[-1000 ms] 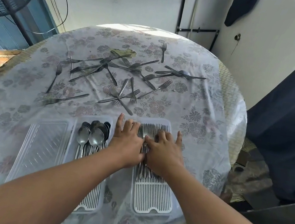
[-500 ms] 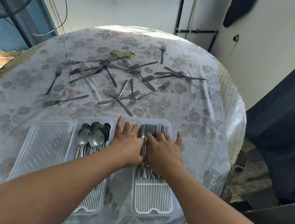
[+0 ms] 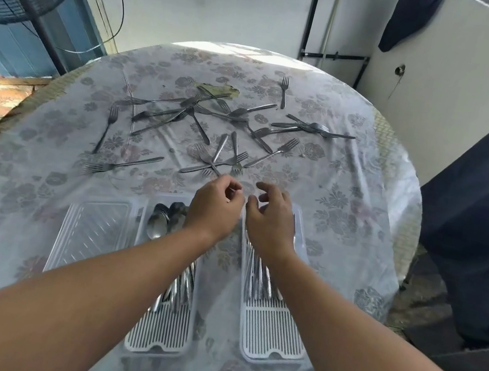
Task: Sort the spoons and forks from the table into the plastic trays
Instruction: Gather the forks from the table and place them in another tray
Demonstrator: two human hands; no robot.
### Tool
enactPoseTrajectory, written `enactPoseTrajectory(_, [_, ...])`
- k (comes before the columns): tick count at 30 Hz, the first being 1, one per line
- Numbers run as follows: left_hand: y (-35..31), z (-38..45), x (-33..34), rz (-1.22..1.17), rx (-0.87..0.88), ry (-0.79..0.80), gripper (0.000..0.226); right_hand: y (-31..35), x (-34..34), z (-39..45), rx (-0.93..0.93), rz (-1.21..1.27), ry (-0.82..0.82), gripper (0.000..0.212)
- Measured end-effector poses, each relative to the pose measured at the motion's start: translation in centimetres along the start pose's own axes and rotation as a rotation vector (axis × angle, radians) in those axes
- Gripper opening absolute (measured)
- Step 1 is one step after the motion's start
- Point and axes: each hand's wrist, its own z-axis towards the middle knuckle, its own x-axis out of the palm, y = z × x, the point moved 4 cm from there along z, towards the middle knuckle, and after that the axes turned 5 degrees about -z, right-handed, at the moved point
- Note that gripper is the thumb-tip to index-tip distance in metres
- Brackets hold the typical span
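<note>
No readable text, labels, brands, numbers or signs anywhere in view. Tablecloth (image 3: 347,203) bears floral print only, no lettering. Plastic trays (image 3: 272,337) plain ribbed, unmarked. Wall (image 3: 220,1) blank.

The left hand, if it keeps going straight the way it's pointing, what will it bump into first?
Probably the crossed forks lying just past the left hand fingertips on the tablecloth. Height above the table is hard to judge.
</note>
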Motion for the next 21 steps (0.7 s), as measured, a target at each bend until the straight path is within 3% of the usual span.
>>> enactPoseTrajectory(9, [5.1,4.1,-8.1,-0.017,-0.051,-0.067,0.010,5.8,6.8,1.2,0.092,0.090,0.049,0.024])
enactPoseTrajectory(21, [17.7,12.1,-19.8,0.127,-0.088,0.150,0.014,14.6,22.6,2.8,0.208,-0.021,0.083,0.024])
